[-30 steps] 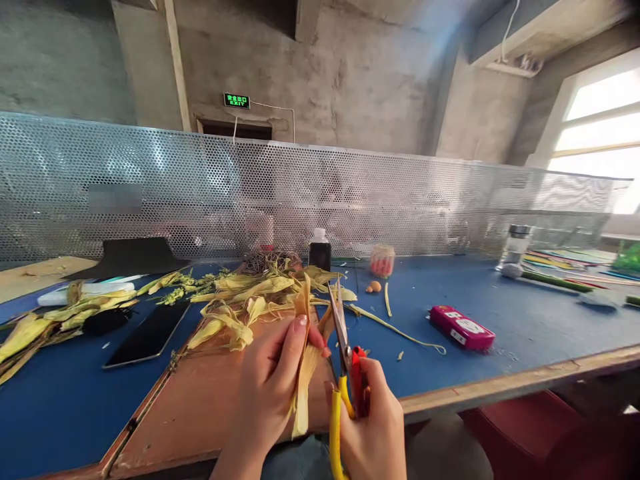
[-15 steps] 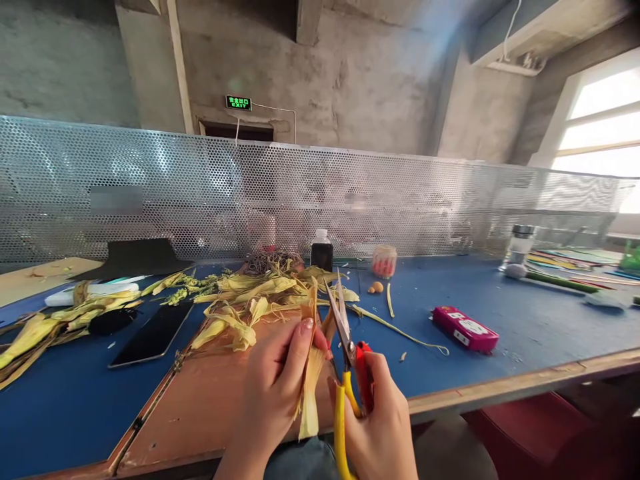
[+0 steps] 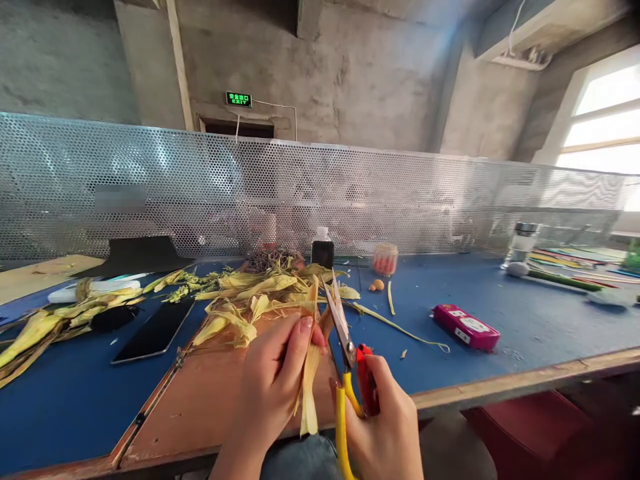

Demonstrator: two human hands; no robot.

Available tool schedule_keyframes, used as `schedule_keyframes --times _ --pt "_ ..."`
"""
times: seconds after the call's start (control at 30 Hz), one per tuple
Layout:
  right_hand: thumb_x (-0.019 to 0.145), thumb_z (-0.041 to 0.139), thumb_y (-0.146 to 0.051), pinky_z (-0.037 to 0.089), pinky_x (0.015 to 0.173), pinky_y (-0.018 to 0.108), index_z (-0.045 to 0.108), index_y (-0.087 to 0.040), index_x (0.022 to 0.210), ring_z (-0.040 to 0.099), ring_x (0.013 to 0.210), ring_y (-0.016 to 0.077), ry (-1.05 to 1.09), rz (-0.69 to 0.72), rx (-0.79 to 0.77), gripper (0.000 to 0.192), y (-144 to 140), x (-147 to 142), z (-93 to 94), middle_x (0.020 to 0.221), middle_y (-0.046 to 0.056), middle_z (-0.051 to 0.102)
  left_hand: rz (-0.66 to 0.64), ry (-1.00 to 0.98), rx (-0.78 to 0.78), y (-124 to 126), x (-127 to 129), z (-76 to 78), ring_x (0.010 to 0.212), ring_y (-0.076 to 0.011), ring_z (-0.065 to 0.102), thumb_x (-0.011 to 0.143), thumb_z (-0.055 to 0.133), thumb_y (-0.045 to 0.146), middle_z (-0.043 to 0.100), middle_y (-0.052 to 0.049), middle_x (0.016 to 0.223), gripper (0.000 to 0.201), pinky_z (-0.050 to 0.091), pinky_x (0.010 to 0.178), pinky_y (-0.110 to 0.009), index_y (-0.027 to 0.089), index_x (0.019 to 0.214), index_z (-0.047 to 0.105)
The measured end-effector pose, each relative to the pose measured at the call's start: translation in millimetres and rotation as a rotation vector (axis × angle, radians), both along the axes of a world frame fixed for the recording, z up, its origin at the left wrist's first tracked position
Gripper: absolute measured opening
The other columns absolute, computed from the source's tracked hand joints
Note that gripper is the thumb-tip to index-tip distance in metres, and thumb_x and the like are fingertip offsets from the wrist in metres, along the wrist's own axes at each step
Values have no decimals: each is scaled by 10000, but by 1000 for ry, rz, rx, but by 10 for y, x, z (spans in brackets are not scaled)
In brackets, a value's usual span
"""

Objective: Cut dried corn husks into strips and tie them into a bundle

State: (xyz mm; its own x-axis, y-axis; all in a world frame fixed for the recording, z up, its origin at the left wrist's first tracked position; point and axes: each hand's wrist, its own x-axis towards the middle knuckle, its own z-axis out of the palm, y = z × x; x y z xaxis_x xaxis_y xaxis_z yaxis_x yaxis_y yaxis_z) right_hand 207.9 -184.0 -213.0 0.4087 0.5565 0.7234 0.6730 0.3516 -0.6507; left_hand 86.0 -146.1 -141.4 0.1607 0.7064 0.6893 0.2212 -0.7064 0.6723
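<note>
2 fingers (image 3: 300,337) of the left hand (image 3: 270,393) pinch the husk strip (image 3: 310,380).

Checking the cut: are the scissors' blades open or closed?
Open. The scissors in the right hand show two blades parted at the tips, beside the husk strip held by the left hand.

Both hands are showing bare, no gloves or rings: the left hand (image 3: 273,390) is wearing pale pink nail polish, and the right hand (image 3: 387,427) is showing no sleeve either.
</note>
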Motion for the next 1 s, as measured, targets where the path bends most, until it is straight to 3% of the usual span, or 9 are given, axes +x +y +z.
schedule_keyframes --times 0.47,0.7,0.87,1.0 --pt "747 608 -389 297 432 195 470 -204 687 362 496 94 42 52 31 239 8 -22 -58 559 -50 420 -13 -30 -37 8 -7 -7 465 -93 448 917 401 345 547 10 555 356 347 459 -200 187 655 585" --pt "754 594 -428 297 430 200 496 -201 717 346 493 98 248 61 -67 250 31 -39 -119 559 -51 419 -82 -151 -163 8 0 -18 465 -87 453 913 415 400 569 4 587 355 338 433 -202 190 675 572" --pt "783 565 -487 325 437 202 502 -198 833 387 508 100 421 127 -71 300 34 -19 -121 652 -30 489 -141 -250 -235 90 14 -60 561 -109 532 901 447 419 616 -16 658 341 414 528 -214 182 702 590" --pt "775 567 -466 351 473 203 492 -203 859 426 550 108 390 167 -54 286 -15 -16 -51 679 -29 498 -221 -244 -252 205 18 -128 661 -135 587 900 455 395 638 -29 682 338 458 627 -228 173 708 621"
